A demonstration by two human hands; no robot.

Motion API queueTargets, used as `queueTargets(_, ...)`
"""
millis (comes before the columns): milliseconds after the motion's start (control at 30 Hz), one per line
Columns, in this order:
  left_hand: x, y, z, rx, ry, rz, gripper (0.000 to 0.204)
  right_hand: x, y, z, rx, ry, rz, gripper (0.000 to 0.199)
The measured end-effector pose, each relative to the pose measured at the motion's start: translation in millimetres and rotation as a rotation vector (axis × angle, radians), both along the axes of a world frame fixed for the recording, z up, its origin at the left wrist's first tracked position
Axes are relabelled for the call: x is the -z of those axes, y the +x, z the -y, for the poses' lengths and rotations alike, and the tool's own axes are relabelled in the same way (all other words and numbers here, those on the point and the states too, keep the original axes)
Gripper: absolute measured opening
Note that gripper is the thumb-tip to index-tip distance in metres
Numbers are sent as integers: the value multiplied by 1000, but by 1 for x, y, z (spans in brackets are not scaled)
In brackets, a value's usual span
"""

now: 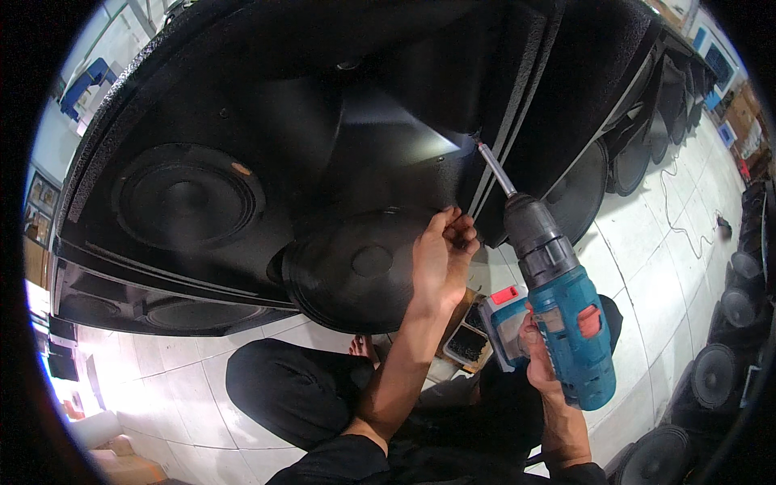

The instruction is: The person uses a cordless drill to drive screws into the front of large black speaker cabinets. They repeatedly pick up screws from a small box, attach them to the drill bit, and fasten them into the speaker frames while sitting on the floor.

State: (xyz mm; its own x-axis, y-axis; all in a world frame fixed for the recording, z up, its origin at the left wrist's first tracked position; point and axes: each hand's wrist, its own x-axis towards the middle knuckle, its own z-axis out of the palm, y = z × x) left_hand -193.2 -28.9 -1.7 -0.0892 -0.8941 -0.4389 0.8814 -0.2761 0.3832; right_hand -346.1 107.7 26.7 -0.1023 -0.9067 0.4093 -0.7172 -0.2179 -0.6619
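Note:
My right hand (540, 349) is wrapped round the handle of a teal cordless drill (570, 323) with a black chuck. Its long driver bit (497, 170) points up and left, its tip at the inner edge of a large black speaker cabinet (267, 89). A patch of light falls on the panel beside the tip. Just below, my left hand (446, 242) has its fingers curled together near the cabinet's lower edge; whatever they pinch, if anything, is hidden. Beside that wrist is a round black speaker cone (360, 267). Another round speaker (190, 196) sits in the cabinet's left part.
Under my hands, an open container of small dark pieces (469, 343) stands on the white tiled floor (638, 267). More speaker cabinets (582, 190) stand to the right, and loose round speakers (715, 376) line the far right. A thin cable (675, 214) lies on the tiles.

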Motion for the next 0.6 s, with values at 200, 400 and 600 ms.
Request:
queueTargets(200,15,-1,0,-29,85,-71,8,13,0,1,85,-95,-12,52)
queueTargets(400,14,1,-1,-36,62,-51,7,3,-2,9,19,4,94,49)
queueTargets(600,17,4,2,-14,-2,-53,11,4,-8,14,-128,60,591,39)
